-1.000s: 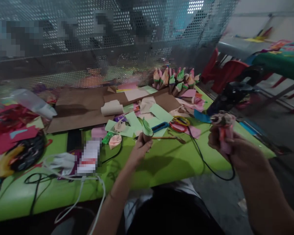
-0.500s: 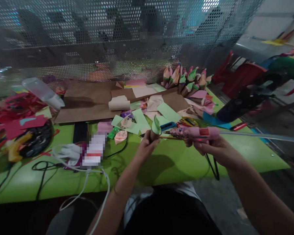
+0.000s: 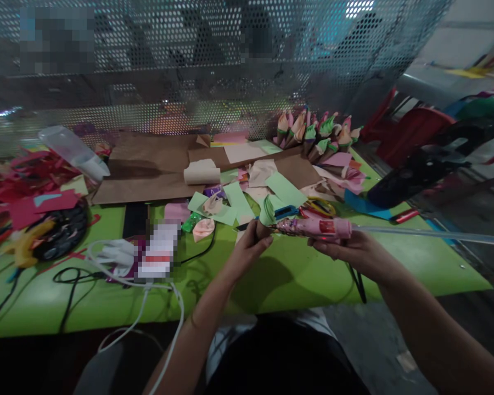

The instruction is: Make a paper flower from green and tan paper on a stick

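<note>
My left hand [image 3: 250, 248] is closed around the brown base of a paper ice cream cone [image 3: 267, 212], whose green swirled top points up. In my right hand [image 3: 349, 249] is a pink hot glue gun [image 3: 313, 227], a long clear glue stick [image 3: 411, 233] trailing out of its back to the right. The nozzle meets the cone near the line between the green top and the brown base; whether it touches cannot be made out. Behind my hands lie green paper pieces [image 3: 286, 189] and a blue cutter [image 3: 286, 211].
Several finished paper cones [image 3: 325, 129] stand at the back right. Brown paper sheets [image 3: 148, 164] and a cream paper roll [image 3: 201, 173] lie further back. On the left are a blurred phone [image 3: 160, 249] with a white cable, a yellow-handled tool [image 3: 33, 244] and a plastic bottle [image 3: 72, 153].
The glue gun has moved left, bringing its nozzle up to the cone. My left hand has tilted the cone slightly and stays nearly in place.
</note>
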Demonstrator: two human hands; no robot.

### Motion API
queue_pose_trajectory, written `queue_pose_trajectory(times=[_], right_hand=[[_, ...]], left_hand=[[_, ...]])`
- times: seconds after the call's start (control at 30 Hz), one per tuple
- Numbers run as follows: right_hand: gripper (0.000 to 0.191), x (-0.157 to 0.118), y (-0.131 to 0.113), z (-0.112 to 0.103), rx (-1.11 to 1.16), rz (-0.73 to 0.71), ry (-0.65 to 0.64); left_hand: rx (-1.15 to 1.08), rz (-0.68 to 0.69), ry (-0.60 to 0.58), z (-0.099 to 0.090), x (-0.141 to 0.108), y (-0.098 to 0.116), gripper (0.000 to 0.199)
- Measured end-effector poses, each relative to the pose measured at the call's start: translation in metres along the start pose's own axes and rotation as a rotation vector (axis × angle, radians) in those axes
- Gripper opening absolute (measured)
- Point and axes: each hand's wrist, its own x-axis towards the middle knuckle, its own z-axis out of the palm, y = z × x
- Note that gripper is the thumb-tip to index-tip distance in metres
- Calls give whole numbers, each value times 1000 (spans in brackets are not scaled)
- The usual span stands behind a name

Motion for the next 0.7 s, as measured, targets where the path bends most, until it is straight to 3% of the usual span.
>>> queue_pose_trajectory(times=[0.37,0.7], right_hand=[[41,3,6,-6,-54,-59,-101],[43,5,-14,-9,92,16,-181]], left_hand=[[-41,69,-24,-1,-1,3,50],[-103,-3,-51,1,-7,16,53]])
